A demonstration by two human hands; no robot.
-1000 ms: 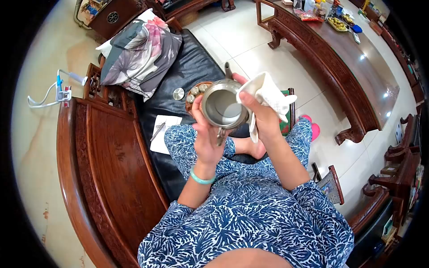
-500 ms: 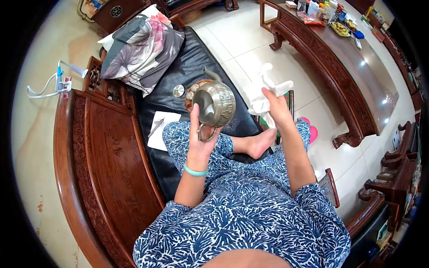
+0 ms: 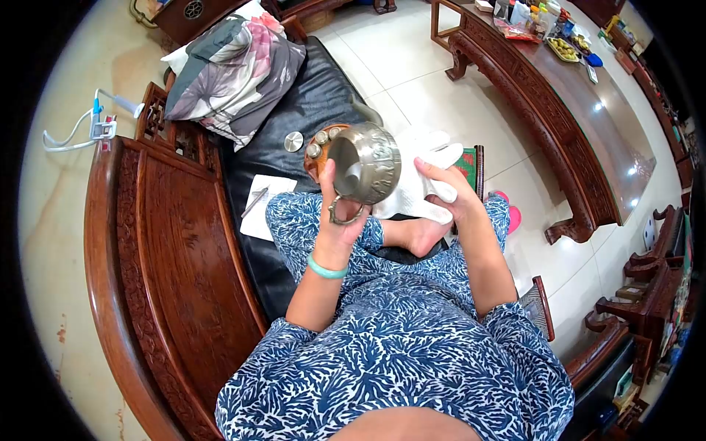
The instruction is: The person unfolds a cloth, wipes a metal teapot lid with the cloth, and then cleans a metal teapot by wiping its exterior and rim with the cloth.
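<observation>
I have the widest room ahead and to the right, where pale floor tiles (image 3: 412,95) run between the black seat (image 3: 294,81) and the long table (image 3: 540,88). The left side is tighter: the carved wooden backrest (image 3: 176,250) curves along the seat's edge, with a paper pad (image 3: 257,226) and pen (image 3: 256,200) lying just inside it. Beyond the hands, a round tray (image 3: 312,168) of small cups sits partly behind the teapot (image 3: 379,165) from where I look, and a metal disc (image 3: 293,141) lies beside it.

My left hand (image 3: 341,229) grips the teapot near its looped handle, thumb along the rim, holding it tilted above the lap with its mouth toward the left. My right hand (image 3: 457,197) is closed on a bunched white cloth (image 3: 404,192).

Half a second ago the cloth hung well apart from the teapot; now it has come in against the right side of it in my view, though I cannot tell how firmly they touch. The disc and pad stay put.
</observation>
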